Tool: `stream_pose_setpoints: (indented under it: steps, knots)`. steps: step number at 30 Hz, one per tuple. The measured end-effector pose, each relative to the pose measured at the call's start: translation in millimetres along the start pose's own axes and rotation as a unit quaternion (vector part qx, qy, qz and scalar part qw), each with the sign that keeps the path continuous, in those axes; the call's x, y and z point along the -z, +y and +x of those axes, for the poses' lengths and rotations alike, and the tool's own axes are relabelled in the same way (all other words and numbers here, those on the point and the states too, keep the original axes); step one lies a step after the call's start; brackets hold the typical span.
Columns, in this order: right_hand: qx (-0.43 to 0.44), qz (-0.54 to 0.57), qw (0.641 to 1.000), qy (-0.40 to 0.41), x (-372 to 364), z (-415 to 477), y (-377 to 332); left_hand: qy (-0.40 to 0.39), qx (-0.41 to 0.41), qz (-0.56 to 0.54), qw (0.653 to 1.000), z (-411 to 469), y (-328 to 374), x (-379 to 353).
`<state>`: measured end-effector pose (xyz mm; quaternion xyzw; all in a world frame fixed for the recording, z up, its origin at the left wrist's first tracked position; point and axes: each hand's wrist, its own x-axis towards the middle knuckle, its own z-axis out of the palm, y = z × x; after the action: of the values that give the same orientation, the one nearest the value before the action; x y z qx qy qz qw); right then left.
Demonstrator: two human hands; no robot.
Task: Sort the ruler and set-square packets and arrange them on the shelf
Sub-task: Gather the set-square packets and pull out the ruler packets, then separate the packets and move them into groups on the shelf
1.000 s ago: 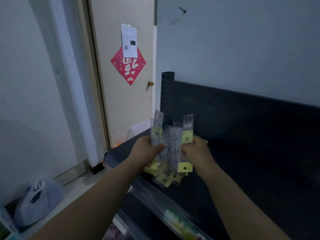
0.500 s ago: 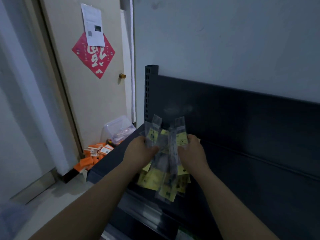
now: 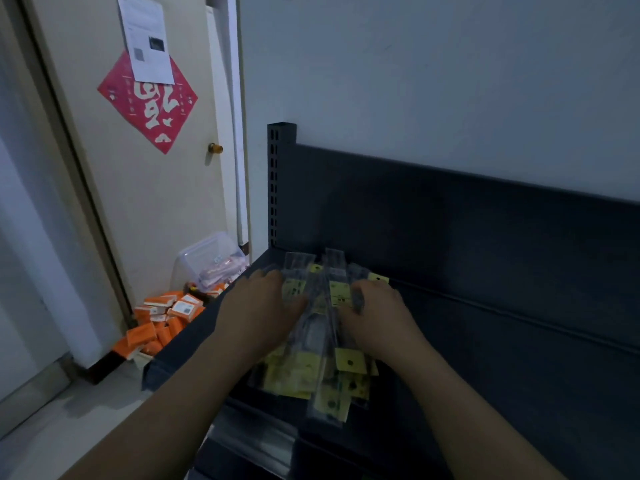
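A loose bundle of clear ruler and set-square packets (image 3: 320, 344) with yellow header cards lies low over the left end of the dark shelf (image 3: 502, 375). My left hand (image 3: 258, 306) grips the bundle's left side, thumb on top of the packets. My right hand (image 3: 377, 313) holds the right side with fingers curled over the packets' upper ends. The packets fan out, some pointing toward the back panel, some hanging over the shelf's front. Whether the bundle rests on the shelf is hard to tell.
The shelf's slotted upright (image 3: 275, 181) and dark back panel (image 3: 467, 216) stand against a pale wall. On the floor to the left lie several orange boxes (image 3: 162, 323) and a clear plastic tub (image 3: 211, 261) by a door (image 3: 138, 174).
Both hands have lowered the bundle from chest height down to the shelf surface, tipping it from upright toward flat. The view has swung left and down.
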<state>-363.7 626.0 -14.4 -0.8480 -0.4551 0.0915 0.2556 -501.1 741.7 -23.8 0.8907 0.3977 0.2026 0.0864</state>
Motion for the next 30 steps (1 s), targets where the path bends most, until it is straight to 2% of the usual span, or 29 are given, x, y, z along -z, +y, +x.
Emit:
stream_pose_setpoints:
  steps: [5, 9, 15, 22, 30]
  knots:
    - [0.017, -0.024, 0.997, 0.067, 12.9, -31.6, -5.4, 0.002, -0.097, -0.071, 0.993, -11.0, 21.0, 10.1]
    - [-0.034, -0.07, 0.992, 0.101, 17.9, -69.3, -0.9, -0.021, -0.173, -0.106, 0.979, -26.8, 36.1, 8.9]
    - [-0.114, -0.093, 0.97, 0.193, 34.7, -139.3, 23.7, -0.055, -0.254, -0.152, 0.953, -59.8, 76.7, -0.4]
    - [-0.218, -0.122, 0.938, 0.241, 82.5, -231.8, 68.6, -0.085, -0.368, -0.201, 0.904, -108.5, 168.1, -5.3]
    - [-0.303, -0.129, 0.903, 0.274, 156.0, -333.1, 149.0, -0.116, -0.426, -0.249, 0.862, -171.7, 306.7, -26.3]
